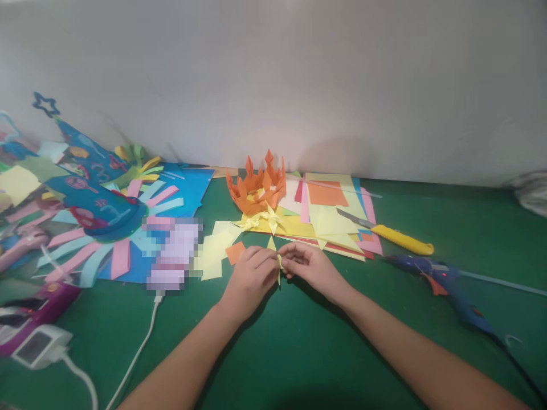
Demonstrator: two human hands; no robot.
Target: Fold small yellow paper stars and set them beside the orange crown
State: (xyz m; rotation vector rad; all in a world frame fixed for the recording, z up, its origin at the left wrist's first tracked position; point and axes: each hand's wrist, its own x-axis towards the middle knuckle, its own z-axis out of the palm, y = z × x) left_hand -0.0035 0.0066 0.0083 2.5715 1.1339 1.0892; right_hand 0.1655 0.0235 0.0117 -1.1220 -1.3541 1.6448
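Note:
Between my two hands is a small piece of folded yellow paper (272, 244), its points sticking out above and below my fingers. My left hand (255, 276) is closed on its left side. From the right, my right hand (308, 267) pinches the same paper with thumb and fingertips. Just beyond lie folded pale-yellow paper flowers (270, 220). Behind them stands an orange folded-paper crown (256, 191). A small orange paper square (235, 253) and pale yellow sheets (211, 259) rest left of my left hand.
A yellow utility knife (401, 239), blade out, lies on stacked coloured paper (329, 225). Right of it is a blue glue gun (442, 285) with a glue stick. Blue party hats (96, 202), a pixelated phone-like object (175, 256) and a white cable (141, 341) occupy the left.

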